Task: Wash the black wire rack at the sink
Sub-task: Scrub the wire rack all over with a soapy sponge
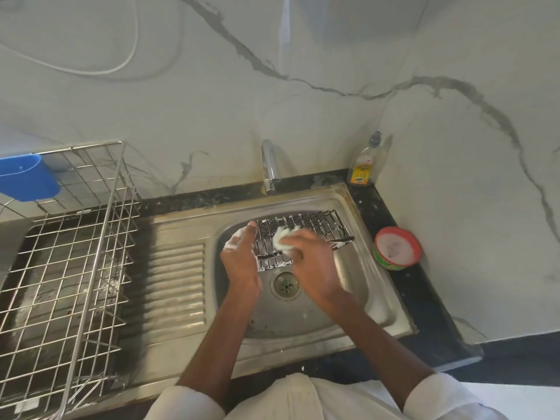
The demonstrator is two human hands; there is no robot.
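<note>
Soapy foam coats my left hand point(241, 256), whose straightened fingers brace the left edge of the black wire rack point(303, 234), while my right hand point(315, 265) grips a sudsy white scrubber point(283, 239) against the wires. That rack lies inside the steel sink point(348, 301) basin, just behind the drain point(286, 284) and below the tap point(270, 166). Further right, a detergent bottle point(365, 163) and a red-rimmed soap tub point(397, 248) stand on the dark counter point(424, 298).

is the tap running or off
Off, as far as can be seen: no stream falls from the tap into the sink, and the rack carries only white foam.
</note>
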